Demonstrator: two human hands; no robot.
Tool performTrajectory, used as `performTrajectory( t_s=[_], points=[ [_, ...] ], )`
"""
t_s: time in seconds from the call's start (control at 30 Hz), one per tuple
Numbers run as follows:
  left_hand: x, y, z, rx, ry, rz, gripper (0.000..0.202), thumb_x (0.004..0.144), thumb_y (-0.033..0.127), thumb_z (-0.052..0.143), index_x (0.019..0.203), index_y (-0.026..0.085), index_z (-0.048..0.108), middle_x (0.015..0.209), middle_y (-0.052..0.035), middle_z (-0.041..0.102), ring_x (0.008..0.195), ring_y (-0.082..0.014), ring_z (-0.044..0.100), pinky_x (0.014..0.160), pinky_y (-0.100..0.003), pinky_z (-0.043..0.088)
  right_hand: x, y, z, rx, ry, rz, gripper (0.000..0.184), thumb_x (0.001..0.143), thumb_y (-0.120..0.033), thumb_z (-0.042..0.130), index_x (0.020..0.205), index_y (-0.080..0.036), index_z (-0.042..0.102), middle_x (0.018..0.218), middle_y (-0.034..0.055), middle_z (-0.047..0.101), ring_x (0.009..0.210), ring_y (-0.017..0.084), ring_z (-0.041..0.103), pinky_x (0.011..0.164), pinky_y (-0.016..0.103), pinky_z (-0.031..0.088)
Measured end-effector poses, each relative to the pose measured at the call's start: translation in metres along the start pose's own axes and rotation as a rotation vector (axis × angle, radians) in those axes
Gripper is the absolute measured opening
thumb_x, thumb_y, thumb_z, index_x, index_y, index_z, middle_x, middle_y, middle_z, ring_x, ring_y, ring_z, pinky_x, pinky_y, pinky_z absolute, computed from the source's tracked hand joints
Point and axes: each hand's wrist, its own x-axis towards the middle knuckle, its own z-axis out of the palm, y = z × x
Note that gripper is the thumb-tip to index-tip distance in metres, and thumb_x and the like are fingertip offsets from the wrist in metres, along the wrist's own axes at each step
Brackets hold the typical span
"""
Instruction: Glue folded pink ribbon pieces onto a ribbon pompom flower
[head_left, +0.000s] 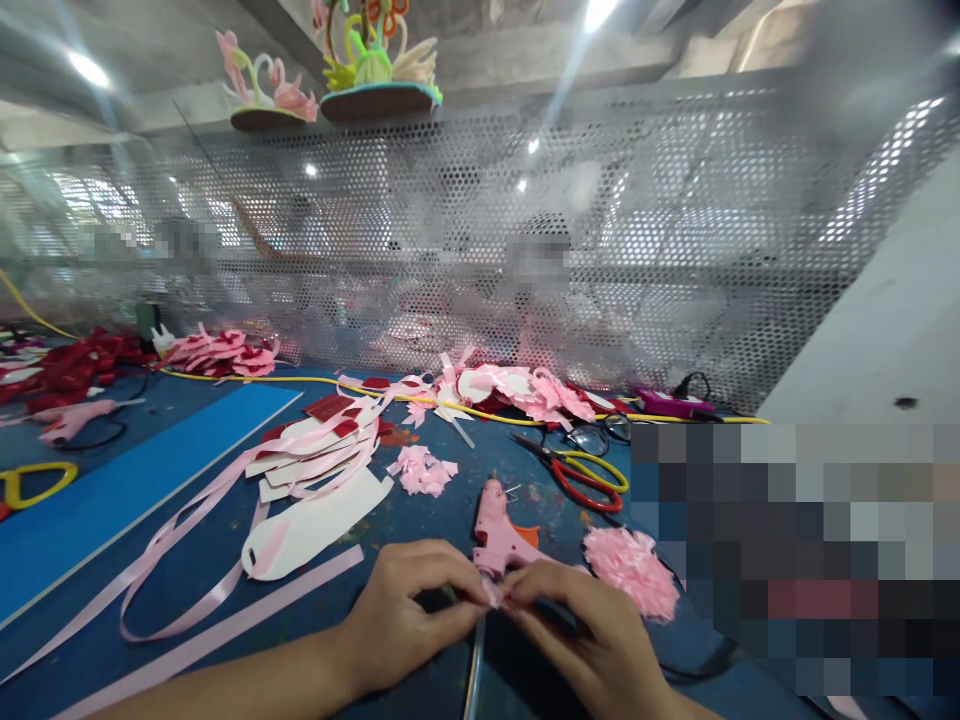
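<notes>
My left hand (416, 605) and my right hand (581, 625) meet at the front middle of the table, thumb and fingers of each pinched. Between the fingertips is a small pale pink piece (493, 592), mostly covered, so its kind cannot be told. Just beyond the fingers lies a pink hot glue gun (499, 530) with an orange trigger. A clear glue stick (474, 670) runs back from it beneath the hands. A ruffled pink ribbon rosette (631, 572) sits to the right of my right hand. A smaller ribbon flower (424, 470) lies beyond my left hand.
White card pieces with pink ribbons (322, 510) spread at the left, beside a blue board (150, 480). Scissors (585, 478) with red and yellow handles lie at the right. A yellow cable (420, 392) crosses behind, before a perforated metal screen (465, 230). Pink ribbon pieces (555, 393) are heaped there.
</notes>
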Motion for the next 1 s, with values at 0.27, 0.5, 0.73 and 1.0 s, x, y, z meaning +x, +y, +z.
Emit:
performTrajectory(
  t_s=[0.27,0.5,0.73,1.0],
  points=[
    [0.0017,-0.0005,0.0004,0.001,0.034,-0.006,0.009,0.075,0.012,0.063,0.074,0.017,0.071,0.078,-0.0074,0.072,0.076,-0.0168,0.067,0.073,-0.025,0.052,-0.0022,0.0018,0.0018,0.022,-0.019,0.017,0.011,0.080,-0.012,0.055,0.085,-0.022,0.057,0.076,-0.0023,0.069,0.067,0.009,0.066,0.064,0.014,0.052],
    [0.0022,-0.0013,0.0007,0.025,0.021,-0.009,0.010,0.074,0.010,0.063,0.075,0.016,0.071,0.075,-0.0072,0.072,0.071,-0.0157,0.067,0.068,-0.022,0.051,-0.0033,0.0017,0.0027,0.050,-0.019,0.028,0.015,0.078,-0.008,0.053,0.083,-0.022,0.052,0.076,-0.0025,0.067,0.068,0.009,0.064,0.065,0.015,0.051],
    [0.0008,-0.0045,0.0022,0.026,0.050,0.078,0.014,0.072,0.005,0.061,0.078,0.014,0.071,0.073,-0.0072,0.071,0.069,-0.0144,0.066,0.066,-0.021,0.051,-0.0051,0.0033,0.0031,0.060,-0.054,0.034,0.019,0.078,-0.007,0.053,0.083,-0.024,0.048,0.077,-0.0038,0.065,0.069,0.008,0.063,0.065,0.015,0.049],
    [0.0006,-0.0030,0.0022,0.020,0.036,0.077,0.012,0.073,0.006,0.062,0.076,0.014,0.070,0.075,-0.0075,0.072,0.071,-0.0150,0.067,0.068,-0.021,0.052,-0.0068,0.0053,0.0035,0.058,-0.059,0.017,0.022,0.079,-0.006,0.051,0.087,-0.025,0.046,0.079,-0.0037,0.063,0.070,0.008,0.061,0.065,0.016,0.048]
  ],
)
